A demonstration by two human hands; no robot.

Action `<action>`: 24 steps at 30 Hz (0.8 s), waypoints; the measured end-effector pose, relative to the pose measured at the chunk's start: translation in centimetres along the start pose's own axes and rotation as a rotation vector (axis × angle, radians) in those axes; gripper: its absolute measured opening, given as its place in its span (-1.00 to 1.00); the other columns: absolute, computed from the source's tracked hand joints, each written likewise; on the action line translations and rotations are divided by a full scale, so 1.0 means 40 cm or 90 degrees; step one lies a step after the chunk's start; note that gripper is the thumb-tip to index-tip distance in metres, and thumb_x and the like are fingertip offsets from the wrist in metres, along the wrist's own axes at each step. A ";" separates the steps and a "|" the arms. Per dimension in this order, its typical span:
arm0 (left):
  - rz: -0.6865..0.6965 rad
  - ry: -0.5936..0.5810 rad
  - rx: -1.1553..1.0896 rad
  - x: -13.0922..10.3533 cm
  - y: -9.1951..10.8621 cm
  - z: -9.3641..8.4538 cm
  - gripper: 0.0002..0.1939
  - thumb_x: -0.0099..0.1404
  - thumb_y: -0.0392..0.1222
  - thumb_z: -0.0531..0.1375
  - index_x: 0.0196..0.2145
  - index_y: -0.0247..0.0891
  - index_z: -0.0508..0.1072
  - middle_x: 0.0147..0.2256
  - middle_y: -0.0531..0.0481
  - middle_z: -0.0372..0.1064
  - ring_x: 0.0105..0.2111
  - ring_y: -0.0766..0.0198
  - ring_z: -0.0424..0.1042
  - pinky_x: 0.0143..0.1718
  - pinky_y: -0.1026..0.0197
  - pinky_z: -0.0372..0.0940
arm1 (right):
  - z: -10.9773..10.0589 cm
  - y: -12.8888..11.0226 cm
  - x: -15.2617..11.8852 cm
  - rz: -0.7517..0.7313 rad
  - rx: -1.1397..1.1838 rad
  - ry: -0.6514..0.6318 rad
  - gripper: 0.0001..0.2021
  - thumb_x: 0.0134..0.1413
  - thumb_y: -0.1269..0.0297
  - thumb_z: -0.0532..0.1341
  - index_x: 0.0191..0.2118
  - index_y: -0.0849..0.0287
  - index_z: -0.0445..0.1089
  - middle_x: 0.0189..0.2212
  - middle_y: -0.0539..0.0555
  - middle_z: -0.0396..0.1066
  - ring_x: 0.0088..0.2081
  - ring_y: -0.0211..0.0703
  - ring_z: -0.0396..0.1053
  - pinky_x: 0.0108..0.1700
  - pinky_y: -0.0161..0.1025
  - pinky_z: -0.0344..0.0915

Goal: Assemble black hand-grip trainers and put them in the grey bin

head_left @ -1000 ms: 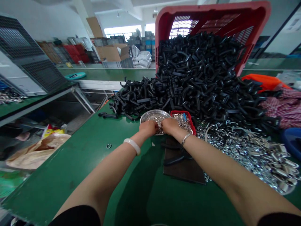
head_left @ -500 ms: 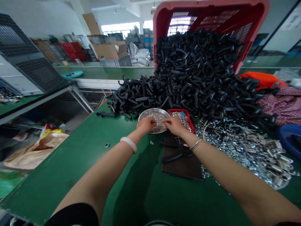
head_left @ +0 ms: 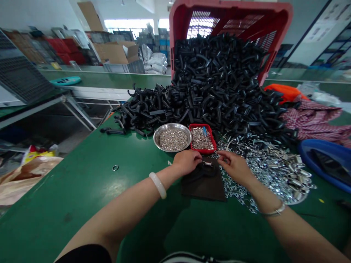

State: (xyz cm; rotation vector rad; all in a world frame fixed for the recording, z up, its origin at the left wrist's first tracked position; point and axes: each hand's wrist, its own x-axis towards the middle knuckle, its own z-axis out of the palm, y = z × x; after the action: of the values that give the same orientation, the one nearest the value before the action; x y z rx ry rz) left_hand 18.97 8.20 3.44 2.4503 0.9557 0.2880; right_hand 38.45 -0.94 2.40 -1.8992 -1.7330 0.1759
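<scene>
Green worktop (head_left: 90, 204), lit from the far side, runs from the near edge toward the far left and right. Near the left edge of the bare area lies one metal ring (head_left: 115, 168).

Near centre: dark board (head_left: 204, 188) flat on the worktop, black piece (head_left: 199, 173) lying on it, metal spring (head_left: 207, 164) at the piece's far side. Left hand (head_left: 186, 162) is over the board's far left part, fingers bent and bunched together just beside the spring; whether they grip anything cannot be told. Right hand (head_left: 237, 168) is to the right of the spring, over the near-left side of the small metal parts (head_left: 263, 175), fingers curled with the index reaching left; a grip cannot be made out.

Beyond the hands: round metal bowl (head_left: 157, 142) containing tiny metal pieces (head_left: 174, 139). Just right of it, red tray (head_left: 203, 151) with silvery pins (head_left: 199, 137) and a blue-handled tool (head_left: 204, 130) resting on them. Blue basin (head_left: 304, 149) at far right, past the metal parts.

Farther: large heap of black curved parts (head_left: 192, 102), spilling from the tilted red crate (head_left: 285, 18). Checked cloth (head_left: 315, 118) and orange cloth (head_left: 286, 92) lie right of the heap. Background: open carton (head_left: 116, 54) and pale bags (head_left: 157, 62), far left of the crate.
</scene>
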 end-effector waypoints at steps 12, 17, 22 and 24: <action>-0.038 0.033 0.034 -0.011 0.004 0.024 -0.80 0.23 -0.10 0.07 -0.22 -0.08 0.44 -0.19 0.08 0.41 -0.21 0.26 0.37 -0.23 0.25 0.24 | 0.040 -0.005 -0.028 -0.045 0.009 0.028 -0.83 0.00 0.34 0.12 -0.30 0.10 0.44 -0.34 0.03 0.46 -0.26 -0.15 0.37 -0.20 -0.19 0.29; -0.032 0.044 0.038 -0.009 0.001 0.029 -0.81 0.24 -0.11 0.06 -0.24 -0.10 0.43 -0.20 0.06 0.41 -0.23 0.25 0.38 -0.25 0.23 0.24 | 0.045 0.000 -0.031 -0.034 0.032 0.012 -0.81 -0.01 0.37 0.11 -0.29 0.10 0.44 -0.32 0.03 0.45 -0.25 -0.15 0.37 -0.16 -0.17 0.29; -0.015 0.061 0.063 -0.007 -0.005 0.036 -0.82 0.23 -0.12 0.06 -0.26 -0.10 0.43 -0.22 0.07 0.41 -0.25 0.24 0.38 -0.30 0.25 0.24 | 0.040 -0.015 -0.028 -0.059 -0.058 -0.002 -0.80 0.02 0.41 0.10 -0.26 0.16 0.44 -0.30 0.07 0.45 -0.24 -0.14 0.36 -0.15 -0.21 0.27; -0.015 0.070 0.079 -0.008 -0.005 0.039 -0.82 0.23 -0.11 0.06 -0.26 -0.11 0.42 -0.24 0.06 0.41 -0.26 0.23 0.38 -0.32 0.25 0.24 | 0.038 -0.031 -0.029 -0.087 -0.142 -0.015 -0.77 0.04 0.44 0.07 -0.22 0.18 0.43 -0.30 0.09 0.44 -0.23 -0.12 0.33 -0.15 -0.21 0.25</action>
State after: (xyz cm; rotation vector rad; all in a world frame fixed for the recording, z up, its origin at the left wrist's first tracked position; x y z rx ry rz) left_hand 19.17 7.54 2.00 2.5566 1.0775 0.3690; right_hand 36.49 -1.57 1.43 -1.9295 -1.9598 -0.0491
